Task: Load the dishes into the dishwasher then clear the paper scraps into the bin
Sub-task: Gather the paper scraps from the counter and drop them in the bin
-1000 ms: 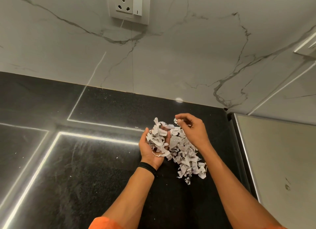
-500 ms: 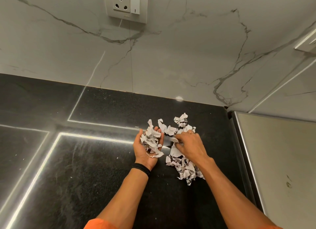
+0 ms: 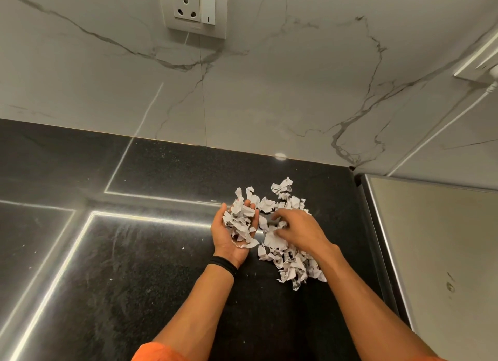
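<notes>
1. The left hand [image 3: 229, 239] lies palm up just above the black counter [image 3: 134, 280]. Its fingers are loosely spread into a cup, and a heap of paper scraps [image 3: 239, 222] rests in it, carried and not gripped.
2. The right hand [image 3: 300, 230] is palm down over the larger pile [image 3: 292, 266] lying on the counter, with its fingers bent down into the paper. The fingertips are half buried, so I cannot tell whether it has a pinch of scraps or is only raking.
3. The pile sits near the counter's back right corner, just beside a steel panel [image 3: 431, 253] and short of the marble wall [image 3: 269, 91]. No bin or dishwasher is in view.
4. This looks like gathering scraps into the left palm to carry them to the bin. Most of the paper is not yet picked up.
5. The cup already looks heaped, and pieces hang over the heel of the palm. Adding more could tip some back onto the counter.
6. Raking rightward could push small bits into the seam between the counter and the steel panel, where they would be awkward to fetch.
7. Crumpled paper is light and springy. A quick turn toward the bin with an uncovered palm could shed scraps onto the floor.
</notes>
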